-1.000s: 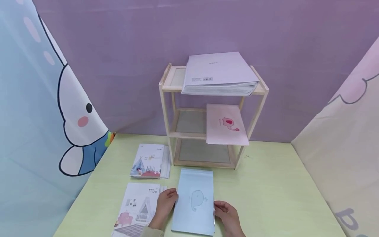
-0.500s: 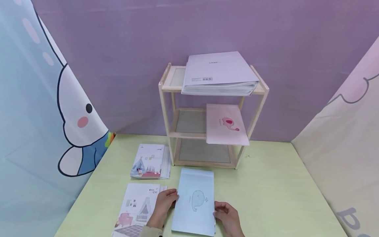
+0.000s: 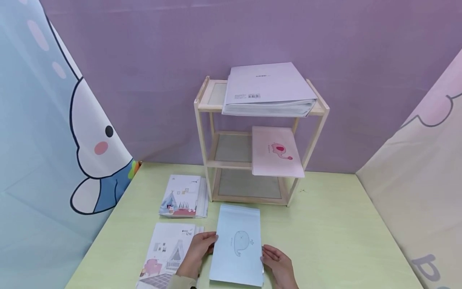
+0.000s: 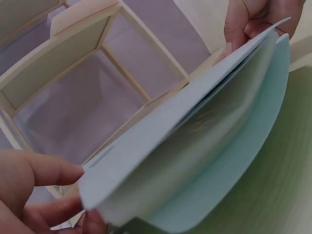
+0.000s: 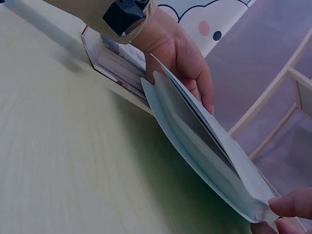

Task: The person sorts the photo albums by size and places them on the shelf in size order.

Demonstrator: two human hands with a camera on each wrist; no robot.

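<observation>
A person holds a light blue booklet between two hands, in front of the wooden rack and above the counter, on which the right wrist view shows a shadow beneath it. The left hand grasps the booklet's left edge, and the right hand pinches the opposite edge, with fingers and thumb closed on a corner in the right wrist view. The blue cover, printed with a line-drawn whale, faces up towards the head camera. Seen from the wrists, the covers part along the near edge and translucent inner sheets show between them. A pale sleeve reaches the left wrist, which wears a dark device.

Beside the left hand lies a white book with a tent and a pink shape on its cover. Farther back, near the rack's front left post, lies another white book with a blue tent. Whether each is one volume or several stacked is hard to tell.

On the rack's middle tier, a pink booklet bearing an elephant lies to the right and juts past the front rail. A large pale album with a barcode rests on the top tier, also overhanging the front. Behind the rack hangs a purple cloth.
</observation>
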